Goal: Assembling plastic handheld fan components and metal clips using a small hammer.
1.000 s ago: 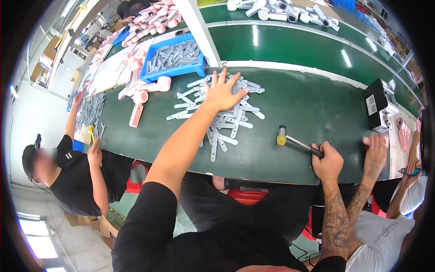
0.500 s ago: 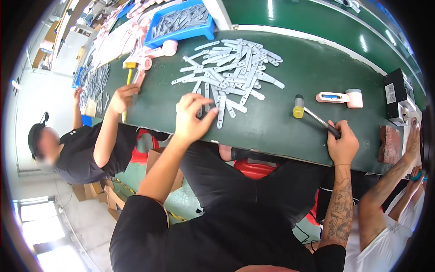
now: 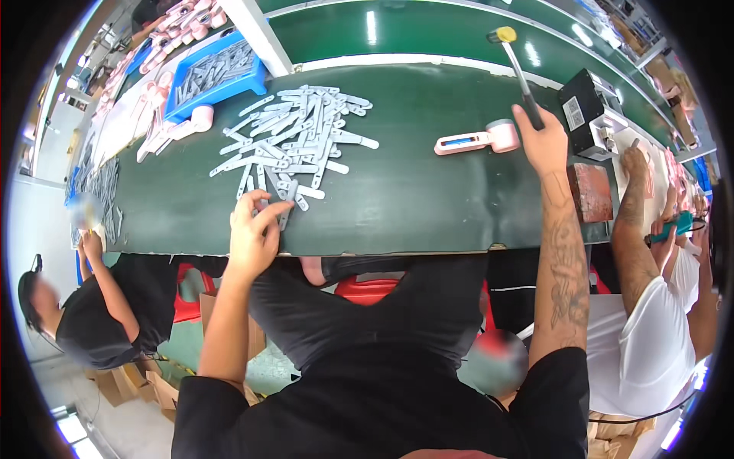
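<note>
My right hand [image 3: 544, 141] is closed around the black grip of a mallet [image 3: 529, 105], raised above the right part of the table. Its yellow head points away from me. Just left of that hand lies a pink handheld housing [image 3: 466, 143] with a round end and a long slot showing a blue strip. My left hand [image 3: 256, 233] is at the near edge of a heap of light grey plastic strips [image 3: 294, 138]. Its thumb and fingers are curved and apart. One fingertip touches or overlaps a darker grey strip [image 3: 288, 193]; I see no clear grip on it.
A blue bin [image 3: 218, 101] of grey strips stands at the back left, near more pink housings [image 3: 157, 126]. On the right are a black-and-silver box-shaped device [image 3: 592, 107] and a reddish block [image 3: 591, 191]. Co-workers sit on both sides of the green table [image 3: 405, 206].
My right hand has lifted the mallet away from me, off the spot beside the pink housing. My left hand is now lower at the heap's near edge. The whole view has shifted.
</note>
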Tool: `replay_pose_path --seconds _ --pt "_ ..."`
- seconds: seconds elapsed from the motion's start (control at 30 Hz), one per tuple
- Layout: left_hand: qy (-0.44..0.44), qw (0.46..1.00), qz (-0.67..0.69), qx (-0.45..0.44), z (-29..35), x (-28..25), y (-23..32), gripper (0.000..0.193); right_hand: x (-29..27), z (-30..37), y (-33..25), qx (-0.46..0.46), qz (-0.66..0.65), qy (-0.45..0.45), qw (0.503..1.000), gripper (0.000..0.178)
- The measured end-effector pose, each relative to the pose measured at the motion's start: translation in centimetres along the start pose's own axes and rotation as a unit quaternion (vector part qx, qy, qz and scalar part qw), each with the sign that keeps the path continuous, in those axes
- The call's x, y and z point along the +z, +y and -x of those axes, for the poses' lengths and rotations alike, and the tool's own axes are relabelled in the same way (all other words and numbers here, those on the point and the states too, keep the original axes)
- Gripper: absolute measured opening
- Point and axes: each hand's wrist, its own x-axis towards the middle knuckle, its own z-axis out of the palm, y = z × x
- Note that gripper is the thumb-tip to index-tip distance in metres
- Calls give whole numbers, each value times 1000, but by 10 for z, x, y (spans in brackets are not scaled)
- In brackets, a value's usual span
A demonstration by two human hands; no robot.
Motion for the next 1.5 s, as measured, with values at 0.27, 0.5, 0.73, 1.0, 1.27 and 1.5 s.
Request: replay_pose_path --seconds 0.27,0.5,0.73,1.0,1.27,1.5 --pt "-16 995 -16 95 -22 6 7 24 -4 36 46 105 -219 -134 961 37" --pt "37 976 209 55 -46 29 93 25 -2 133 -29 143 -235 -124 953 25" --pt "45 978 169 112 -59 67 121 23 51 169 -93 137 -265 -168 940 31" --pt "95 988 104 64 -39 67 113 18 61 171 -116 119 -251 -167 946 34" --pt "10 963 267 -27 -40 67 113 11 56 168 -116 131 -227 -194 945 35" --pt "-35 942 329 -60 -38 64 105 11 -5 202 -111 -26 -155 -178 971 40"
